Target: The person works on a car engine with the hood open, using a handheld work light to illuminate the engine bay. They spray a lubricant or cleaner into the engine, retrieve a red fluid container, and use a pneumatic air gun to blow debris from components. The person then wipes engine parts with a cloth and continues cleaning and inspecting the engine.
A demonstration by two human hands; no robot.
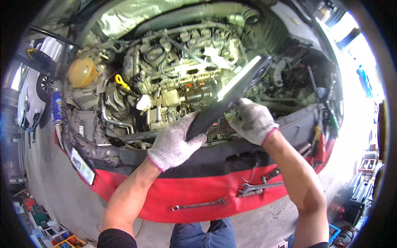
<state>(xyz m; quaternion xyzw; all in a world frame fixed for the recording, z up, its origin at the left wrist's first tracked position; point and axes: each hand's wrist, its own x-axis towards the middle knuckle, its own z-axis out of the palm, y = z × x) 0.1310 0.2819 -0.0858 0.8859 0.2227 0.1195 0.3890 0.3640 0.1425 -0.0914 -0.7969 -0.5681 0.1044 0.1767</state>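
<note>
My gloved left hand [174, 142] is closed around the lower end of a long black bar [220, 108] with a bright white strip, slanting up to the right over the engine [186, 70]. My gloved right hand [249, 120] has curled fingers at the bar's lower right side; exactly what they grip is hidden. A yellow loop handle [121, 82] and a translucent orange tank [82, 72] are left of the engine.
A red and black cover [147, 194] over the car's front holds several wrenches [199, 205] and tools. A blue spray can [57, 108] stands at left. Another car [35, 95] is beyond. Toolboxes and trays [364, 190] sit at the edges.
</note>
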